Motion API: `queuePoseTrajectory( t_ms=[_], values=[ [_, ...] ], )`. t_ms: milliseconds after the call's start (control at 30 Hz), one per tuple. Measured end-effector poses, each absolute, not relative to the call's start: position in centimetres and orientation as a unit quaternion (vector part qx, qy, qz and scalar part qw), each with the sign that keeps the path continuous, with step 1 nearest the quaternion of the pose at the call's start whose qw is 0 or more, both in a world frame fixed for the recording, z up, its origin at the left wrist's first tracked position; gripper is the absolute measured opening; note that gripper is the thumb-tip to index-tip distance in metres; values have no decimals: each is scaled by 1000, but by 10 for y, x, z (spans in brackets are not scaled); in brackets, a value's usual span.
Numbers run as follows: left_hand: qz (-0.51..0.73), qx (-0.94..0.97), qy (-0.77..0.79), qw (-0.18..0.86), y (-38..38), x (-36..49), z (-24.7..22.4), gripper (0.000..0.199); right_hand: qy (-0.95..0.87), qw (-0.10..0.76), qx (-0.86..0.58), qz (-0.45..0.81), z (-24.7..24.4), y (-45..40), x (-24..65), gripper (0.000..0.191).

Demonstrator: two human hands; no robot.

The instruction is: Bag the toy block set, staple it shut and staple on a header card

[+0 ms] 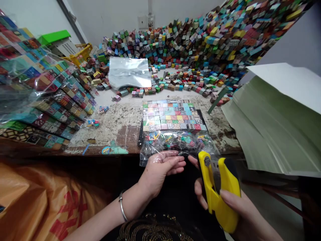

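A clear plastic bag [150,154] lies at the table's front edge, with its near end over the side. Inside it are a flat block of small patterned cubes [173,115] and several small colourful toy figures [180,139]. A black flat piece shows under the bag. My left hand [160,167] is at the bag's near edge, thumb against the fingers, with the film between them. My right hand [233,201] is closed around a yellow and black stapler [220,187], its jaws apart and tilted up near the bag's right corner. One right fingertip reaches toward the bag's edge.
A large heap of patterned cubes [175,43] covers the back of the table. Flat clear bags [129,72] lie before it. Packed bags of cubes [50,97] stand at left. Sheets of card [265,124] lean at right. Two small toy pieces [93,123] lie on the worn tabletop.
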State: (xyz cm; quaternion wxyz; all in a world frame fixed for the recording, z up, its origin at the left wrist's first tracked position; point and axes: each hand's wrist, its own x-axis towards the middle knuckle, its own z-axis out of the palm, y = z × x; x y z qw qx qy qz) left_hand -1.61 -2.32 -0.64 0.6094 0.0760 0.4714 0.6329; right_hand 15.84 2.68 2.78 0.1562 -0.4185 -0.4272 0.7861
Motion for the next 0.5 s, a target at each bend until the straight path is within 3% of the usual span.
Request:
queuePoseTrajectory(
  t_ms=[133,500],
  values=[
    [634,81,465,613,-23,-17,-8,31,-408,152,-425,794,36,28,149,34],
    [628,85,462,621,-21,-19,-9,29,-365,166,-403,822,30,35,141,36]
  ],
)
